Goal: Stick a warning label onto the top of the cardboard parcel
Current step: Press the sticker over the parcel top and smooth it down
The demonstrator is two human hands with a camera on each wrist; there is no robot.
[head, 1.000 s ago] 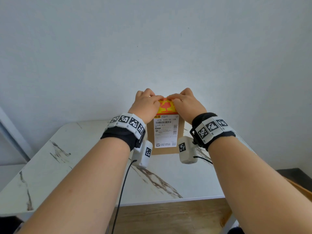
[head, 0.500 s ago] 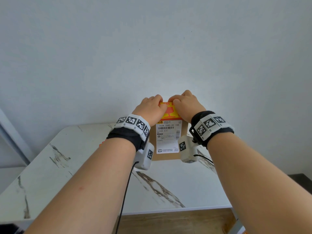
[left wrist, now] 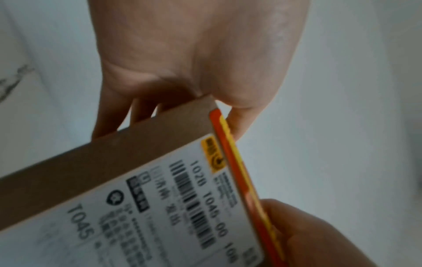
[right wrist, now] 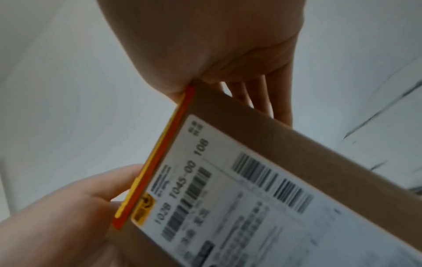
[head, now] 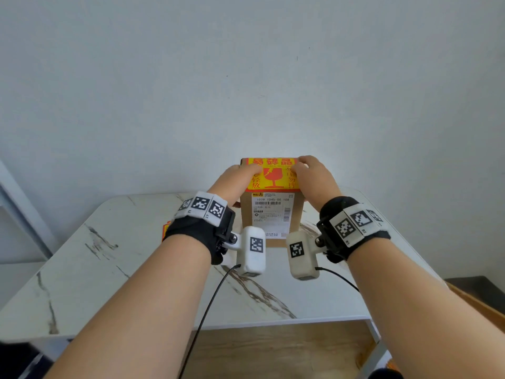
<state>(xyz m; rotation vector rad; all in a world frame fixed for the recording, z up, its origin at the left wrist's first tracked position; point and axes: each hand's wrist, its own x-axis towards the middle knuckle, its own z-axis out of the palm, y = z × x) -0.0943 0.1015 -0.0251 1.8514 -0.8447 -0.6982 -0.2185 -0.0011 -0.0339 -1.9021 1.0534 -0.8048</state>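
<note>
The cardboard parcel (head: 246, 214) stands upright on the table, with a white shipping label (head: 272, 214) on its near face. A red and yellow warning label (head: 273, 176) with a broken-glass sign lies flat on its top. My left hand (head: 237, 181) rests on the top left edge, thumb on the label and fingers straight down the left side. My right hand (head: 314, 179) mirrors it on the right edge. The left wrist view shows the left hand (left wrist: 194, 63) over the corner beside the label's edge (left wrist: 239, 180). The right wrist view shows the right hand (right wrist: 217, 45) and the label's edge (right wrist: 155, 162).
The white marble table (head: 109, 255) runs back to a plain wall just behind the parcel. A red and yellow sheet (head: 165, 231) peeks out behind my left wrist. Wood floor lies below the near edge, and a brown object (head: 478, 305) sits at the far right.
Both hands have slid apart from the middle of the warning label to the parcel's left and right edges. The label's face now shows between them.
</note>
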